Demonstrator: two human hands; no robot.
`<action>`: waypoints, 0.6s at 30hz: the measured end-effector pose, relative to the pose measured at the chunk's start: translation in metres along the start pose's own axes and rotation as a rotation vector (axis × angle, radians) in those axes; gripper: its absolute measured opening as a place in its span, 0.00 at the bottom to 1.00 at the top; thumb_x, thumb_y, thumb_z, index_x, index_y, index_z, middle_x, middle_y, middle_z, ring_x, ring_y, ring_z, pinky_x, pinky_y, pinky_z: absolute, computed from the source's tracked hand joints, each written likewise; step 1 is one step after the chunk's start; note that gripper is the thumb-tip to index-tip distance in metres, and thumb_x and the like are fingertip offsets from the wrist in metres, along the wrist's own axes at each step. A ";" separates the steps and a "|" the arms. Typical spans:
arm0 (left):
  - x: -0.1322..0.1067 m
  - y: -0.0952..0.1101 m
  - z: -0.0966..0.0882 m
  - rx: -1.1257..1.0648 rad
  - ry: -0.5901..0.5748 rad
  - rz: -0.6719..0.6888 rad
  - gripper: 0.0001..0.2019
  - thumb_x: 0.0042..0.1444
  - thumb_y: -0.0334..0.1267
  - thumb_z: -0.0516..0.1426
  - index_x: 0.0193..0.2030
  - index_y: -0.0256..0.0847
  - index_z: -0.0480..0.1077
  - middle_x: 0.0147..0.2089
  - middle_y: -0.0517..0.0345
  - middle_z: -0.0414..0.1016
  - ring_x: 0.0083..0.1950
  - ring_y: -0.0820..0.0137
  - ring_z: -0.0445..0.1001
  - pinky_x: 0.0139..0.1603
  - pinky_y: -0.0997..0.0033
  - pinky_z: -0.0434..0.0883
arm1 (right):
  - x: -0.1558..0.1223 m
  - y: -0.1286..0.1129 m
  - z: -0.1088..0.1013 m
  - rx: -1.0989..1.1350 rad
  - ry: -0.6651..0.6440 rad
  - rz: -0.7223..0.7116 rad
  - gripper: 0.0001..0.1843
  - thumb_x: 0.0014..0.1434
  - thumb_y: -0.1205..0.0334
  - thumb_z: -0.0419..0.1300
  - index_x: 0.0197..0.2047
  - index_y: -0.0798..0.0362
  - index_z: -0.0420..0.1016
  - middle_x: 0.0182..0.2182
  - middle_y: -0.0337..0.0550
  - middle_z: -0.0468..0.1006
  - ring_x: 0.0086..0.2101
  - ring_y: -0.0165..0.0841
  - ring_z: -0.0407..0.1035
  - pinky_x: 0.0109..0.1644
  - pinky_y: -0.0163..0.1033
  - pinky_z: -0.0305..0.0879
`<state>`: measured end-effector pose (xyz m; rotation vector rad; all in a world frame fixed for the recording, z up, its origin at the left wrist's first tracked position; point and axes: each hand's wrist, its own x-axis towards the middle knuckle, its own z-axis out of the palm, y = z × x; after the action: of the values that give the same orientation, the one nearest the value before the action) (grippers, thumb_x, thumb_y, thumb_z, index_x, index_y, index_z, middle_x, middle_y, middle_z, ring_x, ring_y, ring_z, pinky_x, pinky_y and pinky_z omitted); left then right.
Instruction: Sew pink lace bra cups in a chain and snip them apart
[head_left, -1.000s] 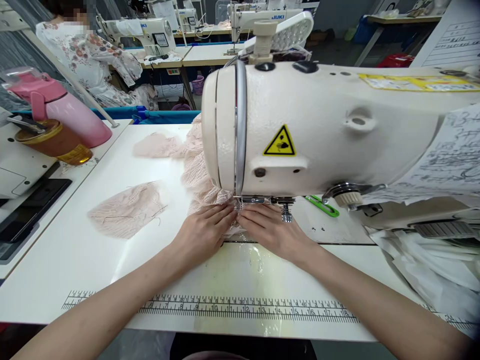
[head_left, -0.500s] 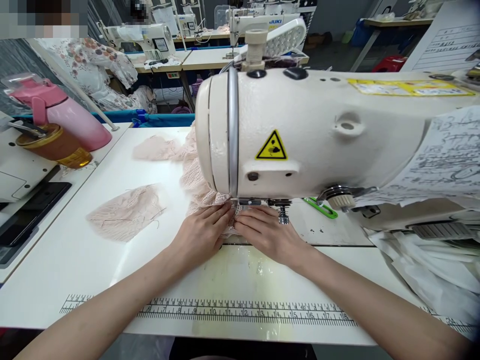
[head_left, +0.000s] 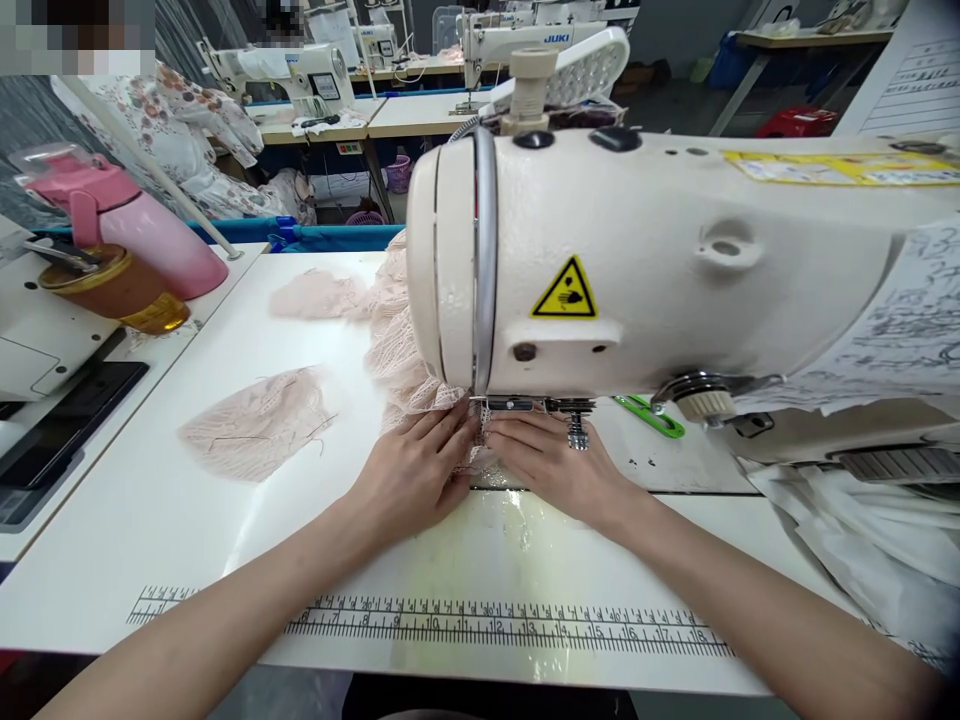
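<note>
Pale pink lace fabric (head_left: 397, 350) lies bunched beside and under the head of a white sewing machine (head_left: 630, 250). My left hand (head_left: 416, 460) rests flat on the lace, left of the presser foot area, fingers stretched forward and thumb toward the right. My right hand (head_left: 559, 465) lies flat under the machine head with its fingers pointing left and touching the lace's near edge. Both hands are open and press the fabric from above. A narrow strip of lace shows between them. The needle and some fingertips are hidden by the machine head.
A loose lace piece (head_left: 259, 425) lies to the left. Green thread snips (head_left: 651, 416) are right of the hands. A printed ruler (head_left: 450, 625) runs along the front. A pink bottle (head_left: 161, 235), amber cup (head_left: 120, 290) and phone (head_left: 71, 425) stand left. Another person's sleeve (head_left: 217, 120) shows behind.
The view has shifted slightly, so the machine and hands appear a little farther right. Both hands keep nearly the same pose on the lace.
</note>
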<state>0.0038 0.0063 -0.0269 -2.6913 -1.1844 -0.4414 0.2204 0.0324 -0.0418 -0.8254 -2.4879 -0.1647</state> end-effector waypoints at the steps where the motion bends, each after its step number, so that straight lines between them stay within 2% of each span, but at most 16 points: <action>1: 0.000 0.000 0.000 0.001 0.000 -0.001 0.22 0.57 0.34 0.51 0.57 0.27 0.70 0.57 0.39 0.73 0.56 0.56 0.74 0.54 0.55 0.75 | 0.000 0.001 0.001 -0.003 0.005 -0.007 0.10 0.65 0.69 0.54 0.41 0.51 0.77 0.40 0.42 0.81 0.39 0.31 0.73 0.38 0.37 0.63; 6: 0.001 0.001 0.001 -0.011 -0.003 -0.011 0.22 0.57 0.34 0.52 0.57 0.27 0.70 0.58 0.36 0.72 0.57 0.53 0.73 0.54 0.54 0.75 | -0.002 0.002 0.002 -0.095 0.020 0.021 0.09 0.64 0.67 0.56 0.44 0.49 0.77 0.46 0.38 0.80 0.37 0.32 0.73 0.36 0.40 0.61; 10: 0.000 0.000 0.002 -0.032 -0.009 -0.026 0.22 0.58 0.35 0.52 0.58 0.29 0.69 0.57 0.38 0.73 0.58 0.53 0.73 0.53 0.52 0.75 | -0.002 0.001 -0.003 -0.133 -0.004 0.022 0.11 0.63 0.69 0.55 0.44 0.49 0.77 0.47 0.37 0.80 0.33 0.31 0.73 0.33 0.41 0.61; 16: 0.000 -0.001 0.003 -0.021 -0.019 -0.027 0.22 0.60 0.37 0.52 0.60 0.32 0.68 0.57 0.39 0.73 0.58 0.54 0.73 0.53 0.53 0.75 | 0.002 0.000 -0.011 -0.110 -0.053 0.072 0.13 0.64 0.71 0.53 0.47 0.50 0.76 0.48 0.40 0.79 0.34 0.34 0.74 0.37 0.44 0.67; 18: 0.000 -0.002 0.003 -0.017 -0.032 -0.030 0.22 0.61 0.37 0.52 0.61 0.33 0.67 0.57 0.39 0.73 0.58 0.54 0.73 0.53 0.52 0.75 | 0.004 0.003 -0.009 -0.050 -0.062 0.076 0.15 0.63 0.72 0.52 0.47 0.49 0.75 0.45 0.41 0.80 0.35 0.35 0.74 0.38 0.44 0.68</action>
<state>0.0036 0.0086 -0.0299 -2.7078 -1.2363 -0.4163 0.2233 0.0346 -0.0318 -0.9573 -2.5141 -0.1780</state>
